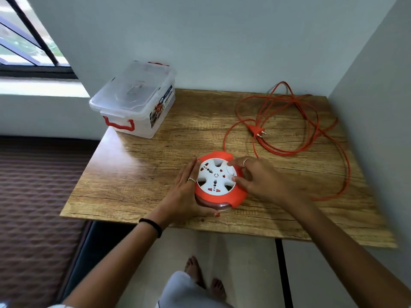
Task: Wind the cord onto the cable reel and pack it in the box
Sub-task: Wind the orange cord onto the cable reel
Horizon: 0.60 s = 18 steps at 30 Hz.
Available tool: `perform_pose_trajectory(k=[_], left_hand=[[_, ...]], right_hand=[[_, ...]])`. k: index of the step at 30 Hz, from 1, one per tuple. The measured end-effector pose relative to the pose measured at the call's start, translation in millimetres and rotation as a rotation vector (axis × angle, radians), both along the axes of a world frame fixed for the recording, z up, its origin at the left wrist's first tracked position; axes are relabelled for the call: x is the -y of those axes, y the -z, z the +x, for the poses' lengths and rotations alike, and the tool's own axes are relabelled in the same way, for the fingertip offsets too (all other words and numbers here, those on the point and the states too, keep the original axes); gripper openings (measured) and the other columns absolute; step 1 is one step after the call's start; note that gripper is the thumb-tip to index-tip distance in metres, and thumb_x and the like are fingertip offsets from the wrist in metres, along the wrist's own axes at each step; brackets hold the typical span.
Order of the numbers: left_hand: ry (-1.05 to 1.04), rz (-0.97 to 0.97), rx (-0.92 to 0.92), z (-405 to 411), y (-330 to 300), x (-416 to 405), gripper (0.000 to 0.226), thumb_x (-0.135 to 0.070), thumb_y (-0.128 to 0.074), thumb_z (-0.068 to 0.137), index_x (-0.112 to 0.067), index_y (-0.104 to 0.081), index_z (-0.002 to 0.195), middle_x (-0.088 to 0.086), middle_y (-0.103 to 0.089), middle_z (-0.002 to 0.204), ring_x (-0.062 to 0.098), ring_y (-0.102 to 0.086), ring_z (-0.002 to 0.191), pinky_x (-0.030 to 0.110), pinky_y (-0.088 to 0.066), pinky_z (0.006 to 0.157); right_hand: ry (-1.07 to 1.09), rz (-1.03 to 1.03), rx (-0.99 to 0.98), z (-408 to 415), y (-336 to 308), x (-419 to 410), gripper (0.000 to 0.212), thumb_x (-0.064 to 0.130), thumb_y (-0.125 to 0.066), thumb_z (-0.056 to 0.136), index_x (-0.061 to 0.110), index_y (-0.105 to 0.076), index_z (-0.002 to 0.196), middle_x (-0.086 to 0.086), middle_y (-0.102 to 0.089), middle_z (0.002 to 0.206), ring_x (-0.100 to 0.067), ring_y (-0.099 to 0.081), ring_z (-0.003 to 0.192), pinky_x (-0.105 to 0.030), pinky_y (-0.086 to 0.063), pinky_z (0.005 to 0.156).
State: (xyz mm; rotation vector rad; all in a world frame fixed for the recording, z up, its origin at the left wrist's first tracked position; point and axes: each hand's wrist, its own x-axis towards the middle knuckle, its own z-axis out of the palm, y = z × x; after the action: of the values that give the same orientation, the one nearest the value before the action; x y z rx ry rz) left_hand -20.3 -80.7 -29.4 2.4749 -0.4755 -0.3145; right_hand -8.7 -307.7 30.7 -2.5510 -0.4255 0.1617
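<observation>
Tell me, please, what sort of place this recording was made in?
Probably a room in a home: a small wooden table pushed into a wall corner, a barred window at left, and the person standing barefoot.

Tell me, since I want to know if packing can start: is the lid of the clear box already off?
No, the lid sits closed on the clear box at the table's far left corner.

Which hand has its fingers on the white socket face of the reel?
The right hand: its fingers touch the white face. The left hand only braces the reel's orange side.
</observation>
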Motion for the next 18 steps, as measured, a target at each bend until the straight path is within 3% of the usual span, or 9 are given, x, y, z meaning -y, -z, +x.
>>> perform_pose_trajectory(k=[3,6,11,14,18], left_hand=[[0.035,0.102,-0.025,1,-7,-3,0.149,-0.089,-0.058,0.04,-0.021,0.016,0.151,-0.004,0.023,0.159,0.009,0.019,0.142,0.046,-0.001,0.121],[0.039,0.124,-0.043,4,-10,-4,0.155,-0.095,-0.051,0.034,-0.021,0.017,0.151,-0.002,0.022,0.16,0.017,0.016,0.147,0.046,-0.003,0.121],[0.089,0.131,-0.041,12,-5,-7,0.148,-0.096,-0.051,0.036,-0.033,0.025,0.146,-0.003,0.026,0.158,0.022,0.018,0.147,0.047,-0.004,0.121],[0.063,0.097,0.014,7,-4,-5,0.143,-0.087,-0.062,0.041,-0.033,0.017,0.148,-0.003,0.022,0.16,0.018,0.013,0.147,0.043,-0.006,0.12],[0.012,0.022,0.083,0,0,-2,0.142,-0.088,-0.06,0.045,-0.027,0.009,0.152,-0.001,0.014,0.162,0.016,0.005,0.148,0.041,-0.011,0.121]], right_hand=[[-0.051,-0.01,0.008,2,9,0,0.046,0.037,-0.066,0.084,0.025,-0.053,0.128,0.007,-0.054,0.124,-0.009,-0.049,0.107,-0.026,-0.039,0.087],[-0.129,-0.11,-0.062,5,5,-5,0.06,0.039,-0.064,0.085,0.031,-0.04,0.139,0.008,-0.04,0.142,-0.017,-0.036,0.129,-0.037,-0.036,0.103],[-0.278,-0.313,-0.035,22,-2,-15,0.07,0.037,-0.062,0.087,0.029,-0.027,0.146,0.002,-0.037,0.147,-0.022,-0.032,0.133,-0.035,-0.032,0.102],[-0.341,-0.492,0.03,28,-10,-24,0.071,0.036,-0.062,0.086,0.022,-0.027,0.147,-0.005,-0.044,0.139,-0.023,-0.033,0.129,-0.032,-0.028,0.101],[-0.457,-0.715,0.208,35,-9,-41,0.066,0.03,-0.06,0.083,0.016,-0.032,0.141,-0.003,-0.05,0.134,-0.023,-0.036,0.128,-0.032,-0.027,0.104]])
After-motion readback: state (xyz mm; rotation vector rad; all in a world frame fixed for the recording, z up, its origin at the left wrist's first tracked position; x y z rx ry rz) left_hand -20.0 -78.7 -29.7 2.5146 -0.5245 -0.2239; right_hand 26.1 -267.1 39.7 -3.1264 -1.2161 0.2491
